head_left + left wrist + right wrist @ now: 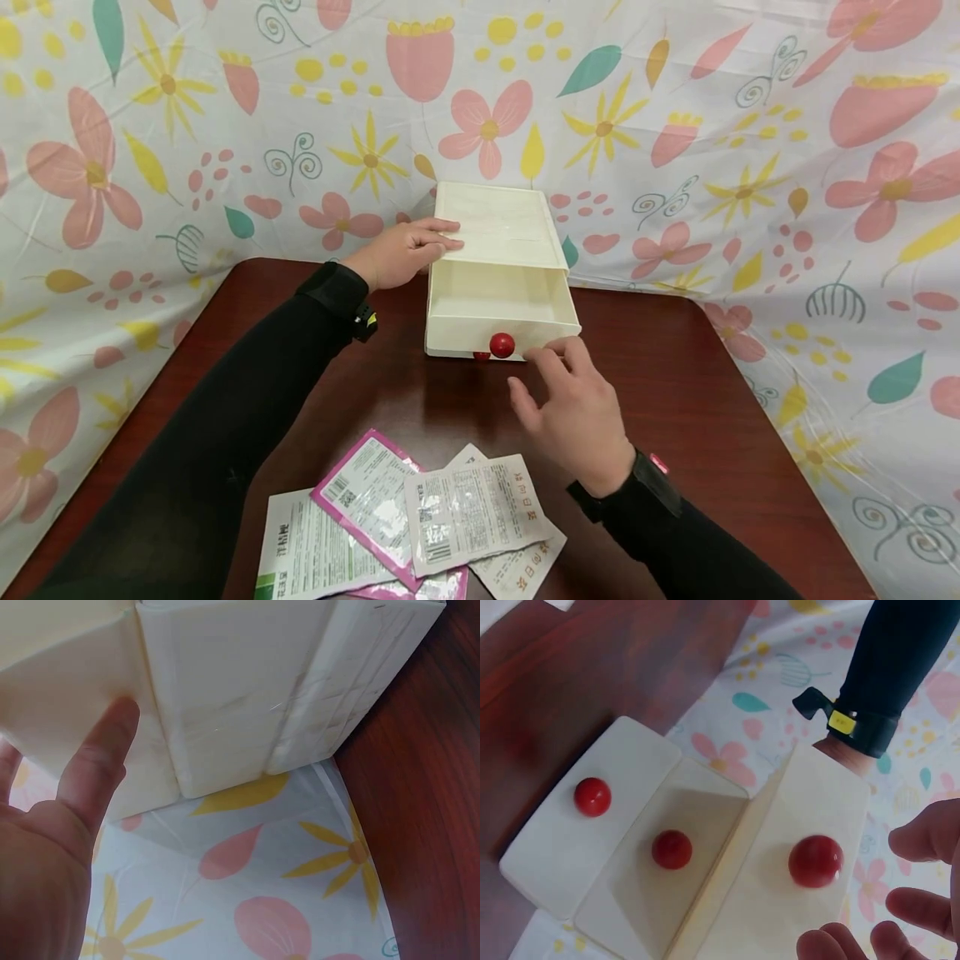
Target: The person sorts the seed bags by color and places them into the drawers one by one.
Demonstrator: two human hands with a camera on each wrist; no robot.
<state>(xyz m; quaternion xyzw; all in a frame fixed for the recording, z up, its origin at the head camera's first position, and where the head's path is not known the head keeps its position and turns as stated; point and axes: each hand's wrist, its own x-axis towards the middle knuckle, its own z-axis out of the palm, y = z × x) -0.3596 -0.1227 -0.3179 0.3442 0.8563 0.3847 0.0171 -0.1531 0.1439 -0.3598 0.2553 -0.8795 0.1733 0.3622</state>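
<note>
A cream-white drawer cabinet (495, 218) stands at the back of the table, its top drawer (457, 331) pulled out toward me. My left hand (401, 252) rests on the cabinet's top at the left edge; in the left wrist view one finger of the left hand (75, 817) lies against the cream surface. Beside the drawer front's right end is my right hand (576, 414), fingers loosely bent and holding nothing. Whether its fingertips touch the drawer front I cannot tell. The right wrist view shows a red knob (816, 861) on the pulled-out drawer and red knobs on two lower drawers (630, 765).
Several flat packets overlap at the table's front, among them a pink-edged packet (371, 500), a white packet (476, 515) and a green-cornered packet (311, 542). A flower-patterned cloth (300, 100) hangs behind and beside the dark red-brown table (697, 433).
</note>
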